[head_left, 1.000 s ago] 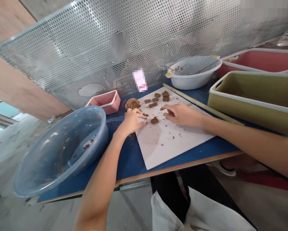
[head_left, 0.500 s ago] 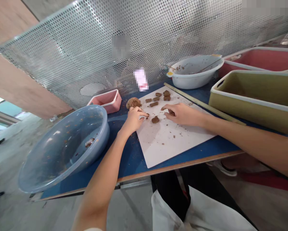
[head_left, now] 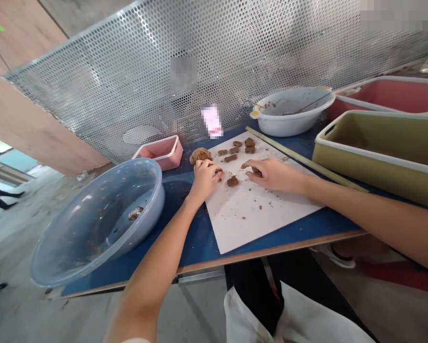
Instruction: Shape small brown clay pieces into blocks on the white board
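Note:
On a white board (head_left: 249, 221), my left hand (head_left: 204, 179) has its fingers curled and their tips close together at the board's left edge. A small brown crumb shows at those fingertips. Just behind the left hand sits a large brown clay lump (head_left: 200, 155). My right hand (head_left: 269, 174) rests over the board with thumb and fingers bent around a brown clay piece (head_left: 257, 173), partly hidden. Between the hands lies a rounded clay piece (head_left: 233, 181). Farther back are several short clay pieces, among them a small roll (head_left: 231, 158).
A large blue translucent basin (head_left: 103, 224) leans at the left, before a small pink bin (head_left: 165, 152). A wooden stick (head_left: 306, 159) lies along the board's right side. Behind it stand a white basin (head_left: 288, 125), a green bin (head_left: 374, 157) and a pink bin (head_left: 395, 93). Perforated metal closes the back.
My left hand's extended index finger has curled in toward the thumb. My right hand stays nearly in place around its clay piece. The whole view has shifted slightly.

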`<state>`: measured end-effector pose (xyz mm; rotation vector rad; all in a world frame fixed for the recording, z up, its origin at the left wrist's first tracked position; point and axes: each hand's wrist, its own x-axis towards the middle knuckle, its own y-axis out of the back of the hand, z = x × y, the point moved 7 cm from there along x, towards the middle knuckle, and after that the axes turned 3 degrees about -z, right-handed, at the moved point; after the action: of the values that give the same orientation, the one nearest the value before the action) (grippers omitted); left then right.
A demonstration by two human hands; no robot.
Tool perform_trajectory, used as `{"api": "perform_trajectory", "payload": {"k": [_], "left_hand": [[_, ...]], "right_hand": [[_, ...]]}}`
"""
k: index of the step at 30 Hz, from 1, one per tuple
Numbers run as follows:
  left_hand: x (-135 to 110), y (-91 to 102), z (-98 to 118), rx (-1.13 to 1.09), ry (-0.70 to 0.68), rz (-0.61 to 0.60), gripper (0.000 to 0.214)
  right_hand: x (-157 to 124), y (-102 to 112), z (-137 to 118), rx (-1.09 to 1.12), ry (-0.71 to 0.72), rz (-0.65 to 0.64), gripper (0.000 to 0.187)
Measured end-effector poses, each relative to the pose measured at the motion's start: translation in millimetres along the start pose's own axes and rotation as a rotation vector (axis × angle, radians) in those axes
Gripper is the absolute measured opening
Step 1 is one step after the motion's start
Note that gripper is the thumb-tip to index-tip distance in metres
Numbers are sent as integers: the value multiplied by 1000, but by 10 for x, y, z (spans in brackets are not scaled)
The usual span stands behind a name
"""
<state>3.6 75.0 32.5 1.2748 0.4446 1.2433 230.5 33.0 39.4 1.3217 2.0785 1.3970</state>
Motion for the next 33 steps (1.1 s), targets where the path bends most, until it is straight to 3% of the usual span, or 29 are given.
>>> {"api": "perform_trajectory", "payload": {"k": [3, 7, 10, 13, 16, 19, 22, 26, 30, 33], "left_hand": [[-28, 129, 115, -177, 4, 46, 9], [-125, 248, 463, -556, -72, 53, 28], [-187, 206, 650, -752, -43, 4, 38], [-218, 116, 690, -882, 38, -34, 45], [-226, 84, 672, -878, 62, -58, 47], [-219, 131, 668, -750, -4, -58, 50], [-214, 223, 628, -494, -79, 45, 45], [-218, 260, 513, -142, -126, 196, 40], [-199, 191, 338, -103, -54, 227, 39], [-204, 171, 306, -108, -24, 236, 34]], "right_hand": [[2, 37, -41, 33, 87, 99, 31], [-68, 149, -205, 92, 280, 329, 37], [-144, 212, -319, 112, 371, 444, 26], [-192, 250, -368, 85, 402, 509, 19], [-202, 245, -368, 56, 417, 531, 18], [-191, 217, -366, 52, 435, 529, 18], [-204, 284, -379, 25, 427, 545, 18], [-308, 707, -277, -88, 310, 552, 20], [-410, 1358, 258, -279, 1, 508, 28], [-440, 1670, 835, -361, -313, 500, 71]]}}
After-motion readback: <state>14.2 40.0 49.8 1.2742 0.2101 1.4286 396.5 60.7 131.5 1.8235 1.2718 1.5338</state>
